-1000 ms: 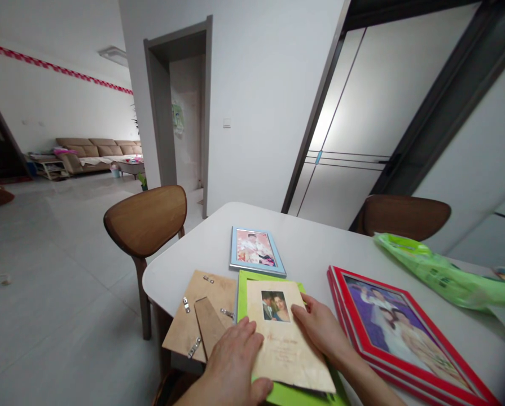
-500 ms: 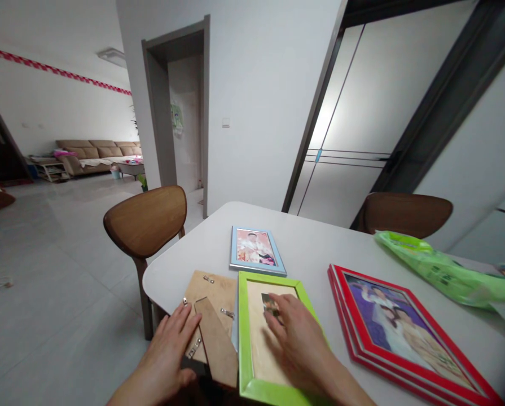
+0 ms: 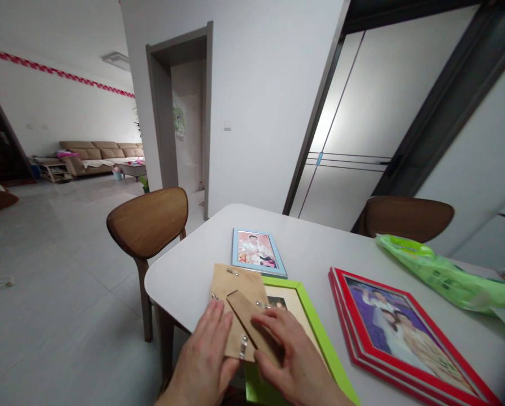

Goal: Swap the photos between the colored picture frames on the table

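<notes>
A brown picture-frame backing board point(image 3: 239, 282), with metal clips and a stand leg, is held over the left part of a lime-green picture frame point(image 3: 314, 316). My left hand point(image 3: 205, 352) grips the board's left side, fingers on top and thumb near its lower edge. On the other side, my right hand point(image 3: 294, 352) has its fingers closed at the board's right edge beside the stand leg. A small photo point(image 3: 276, 302) lies inside the green frame, partly covered by the board and my right fingers.
Beyond the board lies a light-blue framed picture point(image 3: 256, 251). Stacked red picture frames point(image 3: 400, 332) are on the right of the white table point(image 3: 311, 242), with a green plastic bag point(image 3: 442, 276) behind them. Wooden chairs stand at the left point(image 3: 150, 220) and far right point(image 3: 408, 217).
The backing board has moved right, from beside the green frame to over it, with my left hand on it. My right hand has left the small photo and now grips the board.
</notes>
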`<state>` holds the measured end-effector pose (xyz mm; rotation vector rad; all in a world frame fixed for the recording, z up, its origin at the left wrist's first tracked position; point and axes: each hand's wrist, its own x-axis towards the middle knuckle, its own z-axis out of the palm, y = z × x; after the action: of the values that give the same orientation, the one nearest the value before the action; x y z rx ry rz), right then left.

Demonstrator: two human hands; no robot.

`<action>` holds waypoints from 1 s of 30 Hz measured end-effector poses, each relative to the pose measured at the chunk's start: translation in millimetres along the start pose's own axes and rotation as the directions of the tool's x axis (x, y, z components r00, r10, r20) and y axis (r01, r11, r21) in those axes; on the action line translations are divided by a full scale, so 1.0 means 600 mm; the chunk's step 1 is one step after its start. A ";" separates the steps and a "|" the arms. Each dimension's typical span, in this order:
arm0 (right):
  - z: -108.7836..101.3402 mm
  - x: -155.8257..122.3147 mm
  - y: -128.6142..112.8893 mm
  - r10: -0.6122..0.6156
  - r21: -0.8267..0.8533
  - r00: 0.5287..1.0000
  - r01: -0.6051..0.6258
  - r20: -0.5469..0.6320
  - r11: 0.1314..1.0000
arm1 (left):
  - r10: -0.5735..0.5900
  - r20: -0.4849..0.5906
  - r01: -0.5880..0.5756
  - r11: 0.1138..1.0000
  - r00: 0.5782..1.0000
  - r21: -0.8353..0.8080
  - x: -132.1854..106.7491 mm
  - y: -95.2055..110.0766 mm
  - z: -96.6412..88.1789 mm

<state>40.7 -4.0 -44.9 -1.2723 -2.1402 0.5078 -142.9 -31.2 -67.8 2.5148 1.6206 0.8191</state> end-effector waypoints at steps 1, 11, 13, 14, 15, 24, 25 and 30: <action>-0.018 -0.012 0.016 0.033 0.000 0.999 -0.033 -0.001 0.999 | 0.024 0.059 -0.022 0.999 0.998 -0.035 0.009 0.020 0.004; -0.067 -0.076 0.118 0.206 -0.143 0.975 -0.193 0.086 0.971 | 0.049 0.389 0.037 0.977 0.920 -0.210 0.053 0.099 0.056; -0.058 -0.074 0.122 0.184 -0.148 0.979 -0.170 0.091 0.974 | 0.028 0.419 0.058 0.980 0.907 -0.190 0.052 0.094 0.052; -0.054 -0.073 0.122 0.174 -0.153 0.981 -0.159 0.089 0.975 | 0.022 0.431 0.064 0.981 0.902 -0.183 0.052 0.092 0.048; -0.050 -0.071 0.122 0.165 -0.160 0.983 -0.150 0.086 0.976 | 0.018 0.434 0.066 0.982 0.901 -0.178 0.052 0.090 0.045; -0.026 -0.061 0.118 0.116 -0.227 0.992 -0.102 0.051 0.968 | -0.004 0.361 0.063 0.986 0.932 -0.152 0.047 0.074 0.047; -0.024 -0.061 0.119 0.115 -0.237 0.993 -0.102 0.039 0.966 | -0.001 0.356 0.058 0.987 0.935 -0.149 0.047 0.073 0.047; -0.027 -0.058 0.128 0.085 -0.231 0.995 -0.070 0.058 0.971 | 0.014 0.398 0.053 0.987 0.917 -0.155 0.049 0.070 0.039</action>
<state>114.4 1.9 -88.1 -1.4879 -2.2638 0.3480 -88.0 -19.3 -63.2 2.3490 1.3805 0.3797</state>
